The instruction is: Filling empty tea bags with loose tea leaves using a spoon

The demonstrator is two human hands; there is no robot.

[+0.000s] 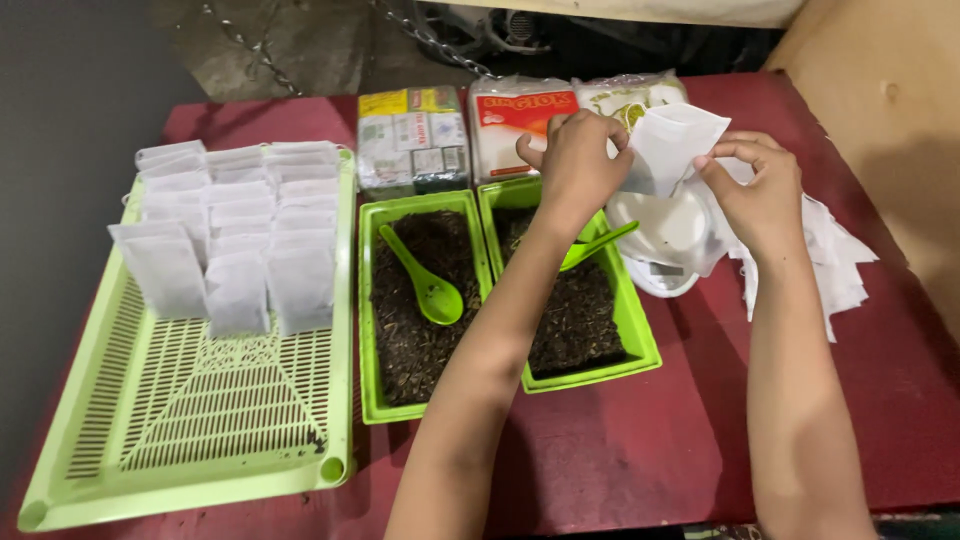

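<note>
Sachets [225,235], already filled, are standing in rows at the far end of my slotted tray [200,420]; its near half is waiting. Both tubs [415,300] are holding loose leaves. My left hand [578,160] and right hand [755,190] are pinching one empty paper bag [680,140] over the white scale [665,240].

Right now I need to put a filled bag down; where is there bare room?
The near half of the slotted tray is bare, below the standing white bags. Bare tabletop lies in front of the two leaf bins. Around both hands, by the scale and loose bags, it is crowded.
</note>
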